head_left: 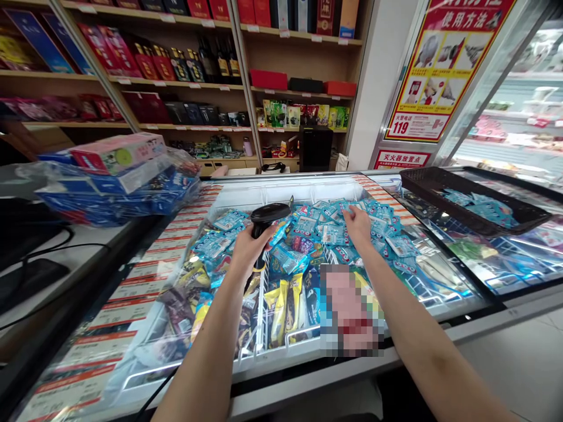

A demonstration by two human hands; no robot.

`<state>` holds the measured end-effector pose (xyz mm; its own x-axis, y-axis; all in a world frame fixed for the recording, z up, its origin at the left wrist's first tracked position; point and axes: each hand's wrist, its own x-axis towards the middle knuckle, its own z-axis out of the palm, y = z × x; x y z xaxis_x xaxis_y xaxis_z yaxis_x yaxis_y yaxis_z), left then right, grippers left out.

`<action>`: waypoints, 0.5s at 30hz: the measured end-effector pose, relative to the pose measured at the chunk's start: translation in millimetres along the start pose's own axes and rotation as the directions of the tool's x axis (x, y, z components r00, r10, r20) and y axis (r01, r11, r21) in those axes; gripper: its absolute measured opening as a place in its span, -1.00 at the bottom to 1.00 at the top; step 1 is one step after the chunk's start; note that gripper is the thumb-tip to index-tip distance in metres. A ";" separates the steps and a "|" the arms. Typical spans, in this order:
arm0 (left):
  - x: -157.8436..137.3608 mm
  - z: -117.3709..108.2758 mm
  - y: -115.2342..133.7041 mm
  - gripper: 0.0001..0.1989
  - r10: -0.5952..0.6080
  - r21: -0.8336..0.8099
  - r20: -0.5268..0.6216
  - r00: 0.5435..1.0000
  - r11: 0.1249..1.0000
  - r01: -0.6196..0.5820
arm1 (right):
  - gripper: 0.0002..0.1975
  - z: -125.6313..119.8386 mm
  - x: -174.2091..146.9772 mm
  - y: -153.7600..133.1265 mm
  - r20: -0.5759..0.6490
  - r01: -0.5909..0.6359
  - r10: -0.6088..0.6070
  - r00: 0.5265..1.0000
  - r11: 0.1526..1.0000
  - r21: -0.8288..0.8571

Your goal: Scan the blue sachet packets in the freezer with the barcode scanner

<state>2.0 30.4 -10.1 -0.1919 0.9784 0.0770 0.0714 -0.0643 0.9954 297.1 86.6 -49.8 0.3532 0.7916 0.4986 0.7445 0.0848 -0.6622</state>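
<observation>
My left hand (250, 249) is wrapped around the handle of a black barcode scanner (269, 213), whose head points up and away over the freezer. Many small blue packets (306, 225) with white labels lie scattered over the glass top of the chest freezer. My right hand (358, 225) is among them at the right, its fingers pinched at the edge of one blue packet; the fingertips are partly hidden. Beneath the glass are wire baskets and wrapped ice creams, among them yellow wrappers (278, 313).
A dark basket (523, 220) with more blue packets stands at the right. Plastic-wrapped boxes (118, 155) are stacked at the left beside a counter with cables. Price labels (147, 264) line the freezer's left side. A blurred patch covers part of the front. Stocked shelves (189, 85) stand behind.
</observation>
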 end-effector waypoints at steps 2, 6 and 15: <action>2.3 -9.7 0.4 -0.60 0.007 -0.004 -0.023 1.000 1.000 -0.007 | -0.56 -2.1 0.1 -1.5 0.010 0.026 -0.025 1.000 0.997 -0.075; 9.1 -37.9 1.8 -0.59 0.003 -0.004 -0.115 0.993 1.000 -0.004 | -0.60 -6.1 -0.8 -7.7 -0.019 0.068 -0.070 0.997 0.995 -0.079; 12.7 -101.5 -4.8 -0.60 0.043 0.075 -0.412 0.910 0.997 -0.013 | -0.68 28.5 -8.2 -76.8 0.359 0.383 -0.361 0.861 0.924 0.010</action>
<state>-100.1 23.2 -8.1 -0.5752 0.8066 0.1364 0.1472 -0.0619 0.9872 220.9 90.8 -19.0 -0.1682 0.8681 0.4671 0.8175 0.3876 -0.4259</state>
